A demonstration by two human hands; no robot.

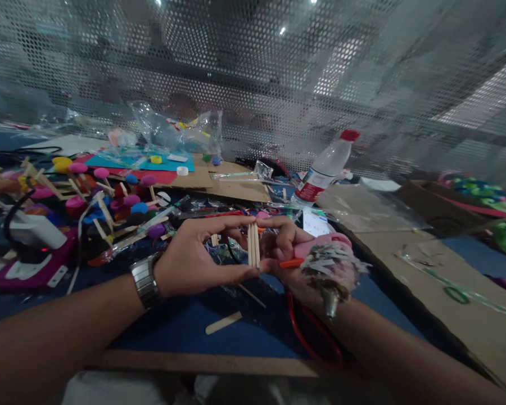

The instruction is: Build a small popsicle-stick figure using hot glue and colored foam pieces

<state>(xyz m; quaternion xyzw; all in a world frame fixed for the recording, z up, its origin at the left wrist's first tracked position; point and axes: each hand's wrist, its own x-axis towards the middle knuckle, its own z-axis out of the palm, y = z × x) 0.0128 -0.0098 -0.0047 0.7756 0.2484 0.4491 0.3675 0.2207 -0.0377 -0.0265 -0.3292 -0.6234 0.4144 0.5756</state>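
Fingers of the left hand (189, 253) and right hand (285, 232) grasping upright wooden sticks (253, 246) between them; glue gun (331, 261) against the right hand; loose stick (223, 323) on the desk (164, 334) below.

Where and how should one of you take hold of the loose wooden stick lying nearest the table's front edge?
Probably best pinched by both long edges at mid-length, coming from above on the near side: the wooden stick lies flat on the blue tabletop, narrow enough to pinch, with nothing across it.
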